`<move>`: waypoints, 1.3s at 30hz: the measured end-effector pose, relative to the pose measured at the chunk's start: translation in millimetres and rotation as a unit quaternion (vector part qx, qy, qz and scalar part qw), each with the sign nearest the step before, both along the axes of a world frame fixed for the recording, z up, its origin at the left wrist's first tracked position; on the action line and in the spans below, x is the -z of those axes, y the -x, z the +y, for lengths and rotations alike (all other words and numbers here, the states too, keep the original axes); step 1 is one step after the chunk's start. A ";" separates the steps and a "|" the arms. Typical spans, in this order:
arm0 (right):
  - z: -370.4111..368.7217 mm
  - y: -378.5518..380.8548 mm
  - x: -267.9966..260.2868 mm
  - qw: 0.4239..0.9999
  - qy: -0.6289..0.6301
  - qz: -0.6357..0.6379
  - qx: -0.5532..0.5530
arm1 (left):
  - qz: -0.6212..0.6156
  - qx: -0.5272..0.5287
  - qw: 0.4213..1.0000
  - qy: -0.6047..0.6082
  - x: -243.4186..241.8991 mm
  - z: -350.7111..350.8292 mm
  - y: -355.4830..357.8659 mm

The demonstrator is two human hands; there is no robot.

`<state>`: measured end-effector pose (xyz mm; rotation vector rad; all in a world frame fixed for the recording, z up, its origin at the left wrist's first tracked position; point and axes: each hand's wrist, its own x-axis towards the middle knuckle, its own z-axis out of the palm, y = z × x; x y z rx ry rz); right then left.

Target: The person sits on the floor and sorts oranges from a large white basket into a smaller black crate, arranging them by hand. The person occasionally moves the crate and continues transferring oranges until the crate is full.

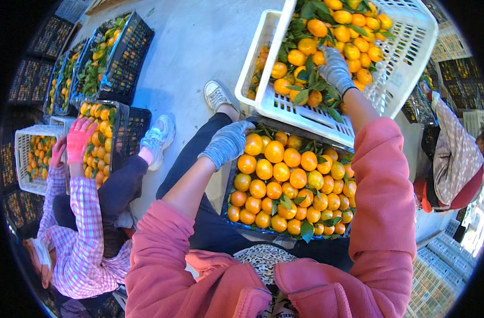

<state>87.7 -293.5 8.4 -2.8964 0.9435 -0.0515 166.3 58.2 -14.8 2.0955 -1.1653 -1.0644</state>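
Observation:
My right hand [337, 69], in a grey knit glove, reaches into a tilted white plastic crate [409, 59]. Its fingers are among loose orange citrus fruits [341, 33] and green leaves, so any grip is hidden. Below that crate stands a dark crate [229, 187] lined with clear plastic film. Rows of orange citrus fruits [281, 172], some with leaves, fill it to the top. My left hand [226, 143], gloved alike, is at this crate's far left corner with curled fingers, beside the nearest fruit. Whether it grips the rim cannot be seen.
A second white crate [248, 75] sits under the tilted one. On the left, a co-worker's pink-gloved hand [80, 139] touches fruit in another crate. Black crates of leafy fruit [127, 59] stand beyond. Another person [456, 159] is at right, near stacked crates [440, 270].

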 end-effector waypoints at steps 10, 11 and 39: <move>130.3 104.8 -61.9 0.864 -0.332 -0.364 0.102 | -0.174 0.056 0.983 0.028 -19.2 7.4 21.8; 157.1 108.4 -55.5 0.890 -0.320 -0.317 0.067 | -0.205 0.061 0.976 0.034 -19.3 7.8 26.1; 239.1 66.3 15.0 0.980 -0.196 -0.033 -0.024 | -0.221 -0.014 0.975 -0.016 -27.9 15.0 50.3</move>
